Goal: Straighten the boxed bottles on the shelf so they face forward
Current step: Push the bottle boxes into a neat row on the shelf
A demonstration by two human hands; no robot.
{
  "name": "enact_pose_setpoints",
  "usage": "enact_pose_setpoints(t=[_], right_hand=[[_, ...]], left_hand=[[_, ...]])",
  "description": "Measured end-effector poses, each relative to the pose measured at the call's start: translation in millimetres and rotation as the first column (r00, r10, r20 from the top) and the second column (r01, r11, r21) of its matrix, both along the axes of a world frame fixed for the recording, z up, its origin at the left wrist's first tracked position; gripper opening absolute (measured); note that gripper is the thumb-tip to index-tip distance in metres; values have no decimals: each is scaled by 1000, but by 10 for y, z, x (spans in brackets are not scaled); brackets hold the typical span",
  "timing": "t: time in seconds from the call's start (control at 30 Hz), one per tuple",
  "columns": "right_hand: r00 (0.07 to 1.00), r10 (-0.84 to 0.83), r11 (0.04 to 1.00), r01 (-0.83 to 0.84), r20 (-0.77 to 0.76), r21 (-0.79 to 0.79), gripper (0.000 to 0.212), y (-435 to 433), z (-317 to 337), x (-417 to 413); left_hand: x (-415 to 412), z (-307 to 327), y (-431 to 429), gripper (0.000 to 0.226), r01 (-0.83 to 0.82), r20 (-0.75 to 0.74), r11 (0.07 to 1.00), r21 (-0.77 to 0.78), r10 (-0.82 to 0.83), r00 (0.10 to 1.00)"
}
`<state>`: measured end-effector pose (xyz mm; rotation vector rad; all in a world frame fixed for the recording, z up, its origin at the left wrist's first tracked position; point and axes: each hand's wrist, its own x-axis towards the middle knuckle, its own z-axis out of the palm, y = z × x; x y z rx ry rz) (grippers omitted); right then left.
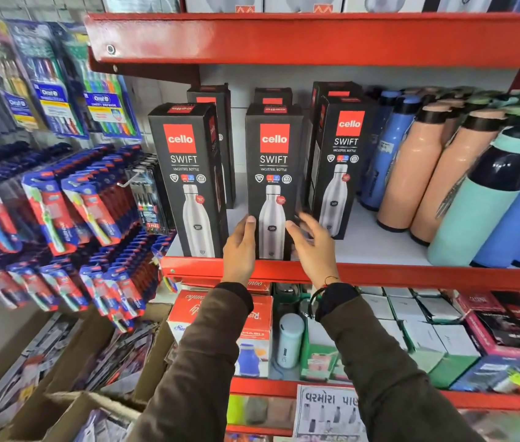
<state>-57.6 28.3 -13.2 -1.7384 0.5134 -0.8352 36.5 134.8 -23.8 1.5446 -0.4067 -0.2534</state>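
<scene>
Three black boxed bottles with red logos stand upright along the front of the red shelf (411, 274). The left box (185, 177) and the middle box (273, 167) face forward; the right box (338, 164) sits further back, turned slightly. More such boxes (212, 100) stand behind them. My left hand (239, 247) rests against the lower left edge of the middle box, fingers together. My right hand (311, 247) hovers at the box's lower right edge with fingers spread, blurred, gripping nothing.
Loose peach (411, 167), blue and teal bottles (481, 199) lean on the right of the same shelf. Toothbrush packs (61, 202) hang at left. The lower shelf holds cartons (220, 314) and small boxes. An open cardboard box (70, 406) sits below left.
</scene>
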Motion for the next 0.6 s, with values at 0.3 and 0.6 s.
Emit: enact_pose_setpoints(t=[0.3, 0.6], right_hand=[[999, 30, 1000, -30, -19, -7, 43, 20, -11, -51], [997, -75, 996, 76, 24, -37, 27, -210, -130, -350]], left_hand=[[-67, 35, 39, 53, 15, -32, 1000, -3, -15, 999], [-570, -247, -182, 41, -369, 123, 900, -233, 403, 907]])
